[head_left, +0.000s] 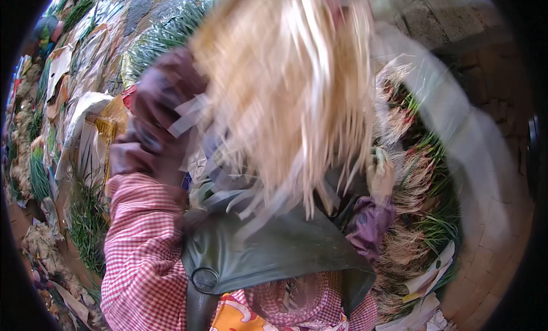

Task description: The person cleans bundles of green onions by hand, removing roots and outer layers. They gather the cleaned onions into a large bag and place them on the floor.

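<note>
A large bundle of pale tan strips, blurred by motion, fills the upper middle and hangs over a dark green apron. The left arm, in a purple cover over a red-checked sleeve, reaches up beside the bundle; my left hand is out of view. At the bundle's right edge is my right hand, below a purple cuff, its fingers curled and blurred; whether it grips anything cannot be told. Bunches of green onions with pale roots lie just right of it.
At upper left lie more green stalks, with crumpled sheets and scraps around them. Dark green bunches lie left of the checked sleeve. A translucent whitish strip curves across the right side, over brick paving.
</note>
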A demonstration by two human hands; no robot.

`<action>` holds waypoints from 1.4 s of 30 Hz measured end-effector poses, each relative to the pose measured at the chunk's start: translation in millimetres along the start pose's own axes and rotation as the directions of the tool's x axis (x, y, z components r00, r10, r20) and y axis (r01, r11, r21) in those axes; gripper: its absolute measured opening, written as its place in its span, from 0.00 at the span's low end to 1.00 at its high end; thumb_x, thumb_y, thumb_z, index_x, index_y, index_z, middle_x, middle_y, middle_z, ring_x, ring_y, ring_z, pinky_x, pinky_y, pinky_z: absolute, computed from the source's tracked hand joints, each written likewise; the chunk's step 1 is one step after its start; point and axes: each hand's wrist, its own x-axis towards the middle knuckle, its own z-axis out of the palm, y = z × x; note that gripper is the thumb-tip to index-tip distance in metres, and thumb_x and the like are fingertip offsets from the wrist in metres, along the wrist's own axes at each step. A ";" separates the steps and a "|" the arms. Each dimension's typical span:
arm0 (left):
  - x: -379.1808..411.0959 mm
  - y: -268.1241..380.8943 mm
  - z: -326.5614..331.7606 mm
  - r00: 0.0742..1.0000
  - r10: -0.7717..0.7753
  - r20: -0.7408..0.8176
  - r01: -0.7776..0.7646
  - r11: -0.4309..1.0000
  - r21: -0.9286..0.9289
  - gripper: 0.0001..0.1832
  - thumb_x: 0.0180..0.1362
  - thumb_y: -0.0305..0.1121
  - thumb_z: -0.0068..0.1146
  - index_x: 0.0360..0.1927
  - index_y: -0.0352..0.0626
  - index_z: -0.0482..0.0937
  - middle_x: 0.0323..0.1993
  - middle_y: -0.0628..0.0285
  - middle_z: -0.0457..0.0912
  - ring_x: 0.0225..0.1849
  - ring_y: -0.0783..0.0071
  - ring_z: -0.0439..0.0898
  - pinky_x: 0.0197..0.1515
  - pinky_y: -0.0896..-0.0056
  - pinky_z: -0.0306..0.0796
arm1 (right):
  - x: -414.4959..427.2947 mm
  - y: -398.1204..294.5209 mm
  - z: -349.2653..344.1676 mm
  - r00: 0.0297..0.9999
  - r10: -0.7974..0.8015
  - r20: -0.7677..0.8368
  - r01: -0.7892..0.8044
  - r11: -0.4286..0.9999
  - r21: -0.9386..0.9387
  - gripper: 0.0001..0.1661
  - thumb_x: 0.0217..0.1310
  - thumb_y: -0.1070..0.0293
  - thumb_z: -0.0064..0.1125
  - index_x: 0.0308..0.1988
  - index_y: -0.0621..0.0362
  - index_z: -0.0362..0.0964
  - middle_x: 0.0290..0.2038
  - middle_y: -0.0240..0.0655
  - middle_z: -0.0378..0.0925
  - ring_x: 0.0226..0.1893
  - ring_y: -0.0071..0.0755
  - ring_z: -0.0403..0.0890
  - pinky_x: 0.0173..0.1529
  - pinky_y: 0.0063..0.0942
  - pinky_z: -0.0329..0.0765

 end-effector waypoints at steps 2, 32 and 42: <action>-2.9 42.2 -13.7 0.988 0.154 0.008 -0.153 0.973 0.174 0.10 0.55 0.36 0.51 0.31 0.39 0.77 0.28 0.57 0.79 0.26 0.70 0.79 0.36 0.71 0.77 | 4.4 1.2 -0.9 1.000 0.006 0.025 -0.006 1.000 -0.009 0.14 0.66 0.63 0.45 0.37 0.58 0.74 0.24 0.24 0.70 0.22 0.15 0.65 0.27 0.15 0.63; 34.1 -48.4 -485.4 0.525 0.387 -0.758 -0.484 0.868 0.108 0.15 0.54 0.31 0.55 0.14 0.35 0.72 0.32 0.50 0.80 0.30 0.63 0.79 0.37 0.58 0.77 | 102.1 74.2 30.0 0.999 -0.037 -0.012 0.031 0.936 -0.352 0.10 0.64 0.70 0.44 0.38 0.65 0.69 0.34 0.40 0.73 0.35 0.38 0.72 0.42 0.29 0.68; -8.6 -29.8 -389.2 0.057 0.845 -0.532 0.453 0.453 0.768 0.29 0.53 0.33 0.56 0.56 0.31 0.61 0.55 0.49 0.67 0.53 0.58 0.70 0.58 0.62 0.64 | 104.9 67.3 33.0 0.996 -0.054 -0.073 0.035 0.972 -0.234 0.19 0.69 0.58 0.40 0.27 0.57 0.67 0.25 0.24 0.65 0.26 0.18 0.62 0.30 0.20 0.61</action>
